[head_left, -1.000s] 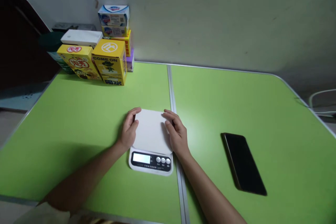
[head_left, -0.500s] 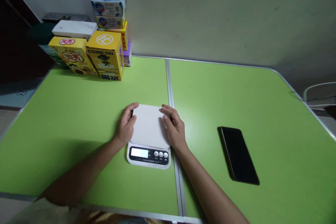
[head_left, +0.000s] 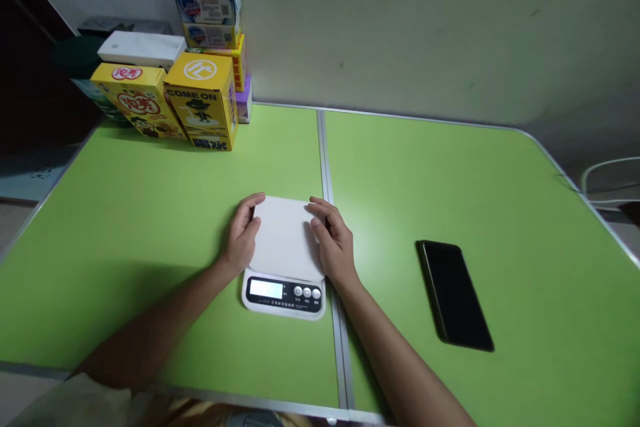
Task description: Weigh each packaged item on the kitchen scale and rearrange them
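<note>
Phone (head_left: 457, 295) lies right of scale (head_left: 287, 240), boxes (head_left: 207, 103) far left.

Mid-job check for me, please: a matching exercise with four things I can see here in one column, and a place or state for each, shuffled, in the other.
1. Scale
2. Phone
3. Blue-and-white box
4. Left hand

A. On top of the tallest stack, near the wall
B. At the scale's left edge
C. Its display is lit
D. Lying right of the metal strip

Pairs: 1-C, 2-D, 3-A, 4-B
</note>
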Action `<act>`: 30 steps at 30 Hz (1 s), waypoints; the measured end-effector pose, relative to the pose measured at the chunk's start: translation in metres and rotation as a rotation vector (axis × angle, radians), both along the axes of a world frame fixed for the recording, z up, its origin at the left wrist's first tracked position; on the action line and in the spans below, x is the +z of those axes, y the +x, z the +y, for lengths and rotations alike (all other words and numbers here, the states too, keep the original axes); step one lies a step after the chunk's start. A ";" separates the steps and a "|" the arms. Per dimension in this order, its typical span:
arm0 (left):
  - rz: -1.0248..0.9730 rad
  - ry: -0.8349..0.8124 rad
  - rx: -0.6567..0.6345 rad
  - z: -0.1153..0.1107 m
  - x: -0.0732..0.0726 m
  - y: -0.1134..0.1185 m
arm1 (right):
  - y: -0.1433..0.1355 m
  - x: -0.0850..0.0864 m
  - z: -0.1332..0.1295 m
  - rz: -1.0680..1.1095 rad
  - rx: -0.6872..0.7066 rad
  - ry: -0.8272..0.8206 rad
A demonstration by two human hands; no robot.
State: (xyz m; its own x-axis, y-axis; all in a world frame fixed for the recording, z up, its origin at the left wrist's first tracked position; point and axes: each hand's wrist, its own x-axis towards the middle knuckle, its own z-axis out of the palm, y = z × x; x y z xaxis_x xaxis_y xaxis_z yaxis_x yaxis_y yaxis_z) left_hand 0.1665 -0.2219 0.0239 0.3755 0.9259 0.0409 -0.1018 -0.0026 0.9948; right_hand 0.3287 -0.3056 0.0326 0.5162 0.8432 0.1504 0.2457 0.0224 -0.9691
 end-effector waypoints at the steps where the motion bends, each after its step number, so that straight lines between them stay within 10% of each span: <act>1: -0.011 -0.010 0.001 0.000 0.000 0.001 | 0.000 0.000 0.000 0.003 0.000 -0.001; 8: -0.072 -0.086 0.041 0.006 0.002 -0.001 | 0.010 0.000 -0.002 0.140 -0.051 -0.038; 15: 0.072 0.204 0.223 0.073 0.007 -0.025 | 0.018 0.027 0.026 0.188 0.024 -0.026; 22: 0.163 0.426 0.498 0.134 -0.006 -0.033 | -0.010 0.069 0.110 -0.001 0.365 -0.107; 30: 0.163 0.319 0.554 0.148 -0.020 -0.030 | -0.015 0.090 0.226 -0.301 0.499 -0.101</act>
State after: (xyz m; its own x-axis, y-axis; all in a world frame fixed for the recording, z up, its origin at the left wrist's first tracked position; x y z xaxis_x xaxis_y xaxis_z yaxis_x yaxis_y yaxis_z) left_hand 0.1365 -0.0741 0.0036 -0.1283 0.9357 0.3286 0.1513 -0.3090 0.9390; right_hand 0.3142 -0.0797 0.1221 0.0003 0.9909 0.1348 0.4937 0.1171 -0.8617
